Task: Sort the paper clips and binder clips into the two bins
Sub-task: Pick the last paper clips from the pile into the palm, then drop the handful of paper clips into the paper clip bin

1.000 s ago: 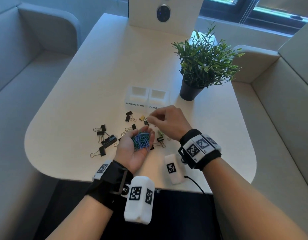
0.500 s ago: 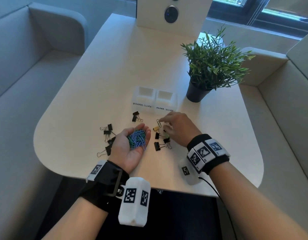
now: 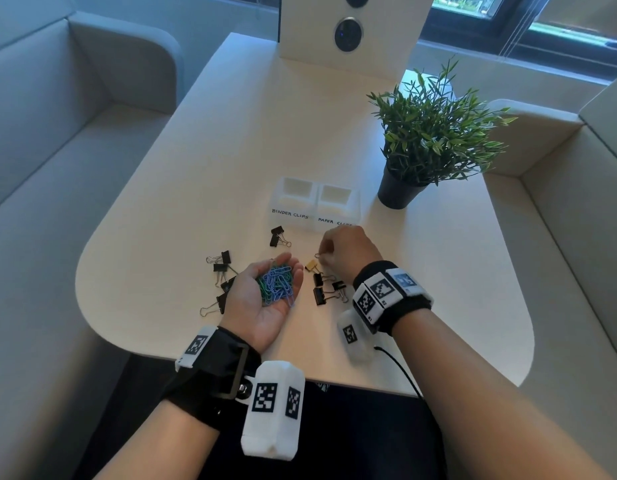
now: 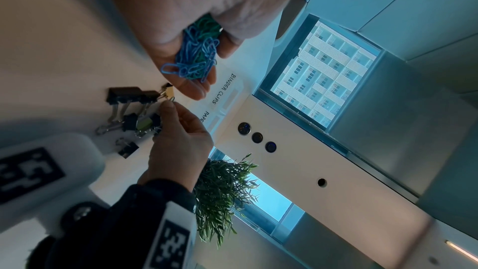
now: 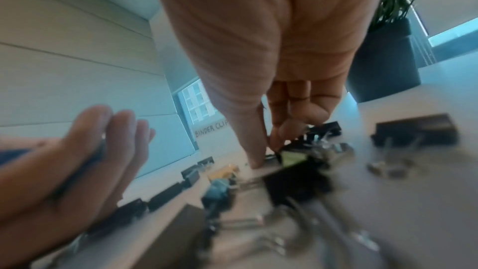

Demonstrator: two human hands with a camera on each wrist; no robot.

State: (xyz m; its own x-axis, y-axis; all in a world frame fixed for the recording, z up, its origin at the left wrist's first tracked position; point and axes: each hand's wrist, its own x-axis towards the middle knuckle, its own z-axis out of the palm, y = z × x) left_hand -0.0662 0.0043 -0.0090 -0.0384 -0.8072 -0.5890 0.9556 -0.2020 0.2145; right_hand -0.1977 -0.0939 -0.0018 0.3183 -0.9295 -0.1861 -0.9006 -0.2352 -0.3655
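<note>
A heap of blue and green paper clips lies in your left hand, which is held palm up with its fingers gently cupped round them, so that it serves as a carrying dish while you gather more. Just to its right, your right hand is lowered to the table, thumb and forefinger pinched on what looks like one small wire clip; the wrist view is too blurred to confirm this. Right beside that pinch lie a yellow binder clip and several black binder clips. More black binder clips are scattered to the left of your cupped hand, and a pair rests just beyond it. Directly beyond your right hand stand the two white bins, touching side by side: one labelled binder clips, one labelled paper clips. Both appear empty, so sorting seems barely begun. A potted plant stands further off to the right.
</note>
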